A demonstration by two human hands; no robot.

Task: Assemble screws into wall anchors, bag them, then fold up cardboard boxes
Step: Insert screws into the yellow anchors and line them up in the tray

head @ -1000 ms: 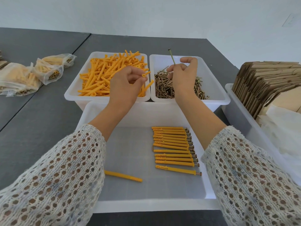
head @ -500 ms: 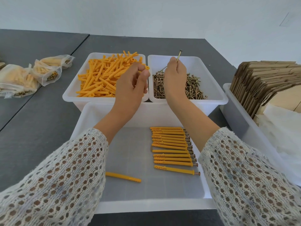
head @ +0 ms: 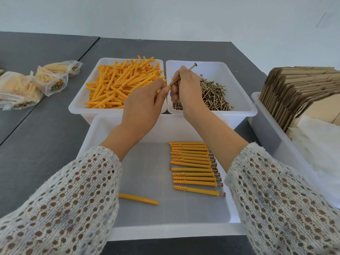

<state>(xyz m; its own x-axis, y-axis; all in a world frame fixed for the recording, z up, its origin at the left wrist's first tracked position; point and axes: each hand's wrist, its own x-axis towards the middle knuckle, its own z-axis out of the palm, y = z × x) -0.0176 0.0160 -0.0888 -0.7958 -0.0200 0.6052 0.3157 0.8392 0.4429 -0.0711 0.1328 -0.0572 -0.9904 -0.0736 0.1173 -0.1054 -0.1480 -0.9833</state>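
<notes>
Right hand [head: 185, 92] pinches slim brass-coloured threaded screw [head: 182, 78]; tip meets ribbed orange plastic anchor [head: 168, 87] pinched by left hand [head: 141, 107]. White plastic bin [head: 244, 100] holds loose screws.

Both forearms reach up from the lower corners of the frame toward its centre, each in a white open-knit sleeve pushed back from the wrist. The left hand [head: 141, 107] shows its back, fingers curled, thumb and fingertips pinching at its upper right. The right hand [head: 185, 89] sits just beside it, fingers curled in a pinch, knuckles nearly touching the left thumb.
</notes>
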